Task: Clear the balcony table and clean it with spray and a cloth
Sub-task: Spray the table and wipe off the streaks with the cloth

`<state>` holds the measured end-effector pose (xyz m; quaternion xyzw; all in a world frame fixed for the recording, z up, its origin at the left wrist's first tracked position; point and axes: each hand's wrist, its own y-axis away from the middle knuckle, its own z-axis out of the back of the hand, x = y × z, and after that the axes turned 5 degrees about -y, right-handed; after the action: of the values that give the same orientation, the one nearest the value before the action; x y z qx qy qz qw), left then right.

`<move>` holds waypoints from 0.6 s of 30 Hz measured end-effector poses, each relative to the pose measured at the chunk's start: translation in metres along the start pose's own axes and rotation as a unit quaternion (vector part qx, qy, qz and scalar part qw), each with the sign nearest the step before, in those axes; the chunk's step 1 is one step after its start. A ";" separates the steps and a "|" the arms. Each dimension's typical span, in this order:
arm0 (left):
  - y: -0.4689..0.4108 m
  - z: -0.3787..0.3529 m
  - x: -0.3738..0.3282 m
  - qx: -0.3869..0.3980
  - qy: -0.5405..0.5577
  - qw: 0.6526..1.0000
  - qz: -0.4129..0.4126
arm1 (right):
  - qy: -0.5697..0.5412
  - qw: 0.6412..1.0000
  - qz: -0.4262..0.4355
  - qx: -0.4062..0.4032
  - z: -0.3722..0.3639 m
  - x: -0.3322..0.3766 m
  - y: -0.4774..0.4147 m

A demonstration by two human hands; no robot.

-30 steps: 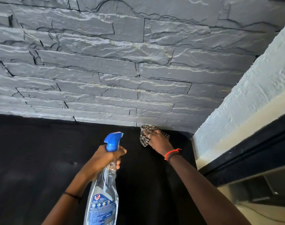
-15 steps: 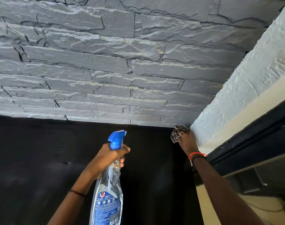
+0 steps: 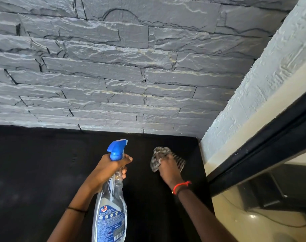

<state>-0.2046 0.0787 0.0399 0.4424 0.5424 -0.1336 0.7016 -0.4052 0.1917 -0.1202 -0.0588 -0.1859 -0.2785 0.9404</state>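
Clear spray bottle (image 3: pixel 112 198), blue trigger head, blue label, was gripped at neck by left hand (image 3: pixel 110 167). Crumpled checked cloth (image 3: pixel 157 158) was pressed flat under right hand (image 3: pixel 168 167) on black surface (image 3: pixel 35 172), right of bottle.

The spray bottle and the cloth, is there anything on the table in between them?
No. In the head view, only bare black table shows between the spray bottle and the cloth.

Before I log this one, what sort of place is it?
Likely a home balcony nook: a black table set against a grey stacked-stone wall, with a white textured wall and a dark-framed window on the right.
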 end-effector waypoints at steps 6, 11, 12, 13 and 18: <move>0.014 -0.007 0.002 -0.017 0.001 1.000 -0.007 | -0.015 0.984 0.134 0.114 -0.034 0.032 0.147; 0.030 -0.007 0.007 -0.019 -0.001 1.000 -0.012 | 0.030 0.991 0.129 -0.019 0.010 -0.019 0.237; 0.037 -0.006 0.008 -0.023 -0.003 1.000 -0.014 | 0.025 0.995 0.088 -0.038 0.022 -0.031 0.240; 0.042 -0.005 0.010 -0.026 -0.007 1.000 -0.016 | 0.021 0.997 0.058 -0.052 0.033 -0.038 0.237; 0.084 0.000 0.023 -0.061 -0.004 0.998 -0.025 | -0.009 1.000 0.001 0.010 0.039 -0.031 0.183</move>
<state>-0.1394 0.1335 0.0593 0.3840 0.5576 -0.1197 0.7262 -0.3411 0.3690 -0.0975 -0.0516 -0.1969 -0.2753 0.9396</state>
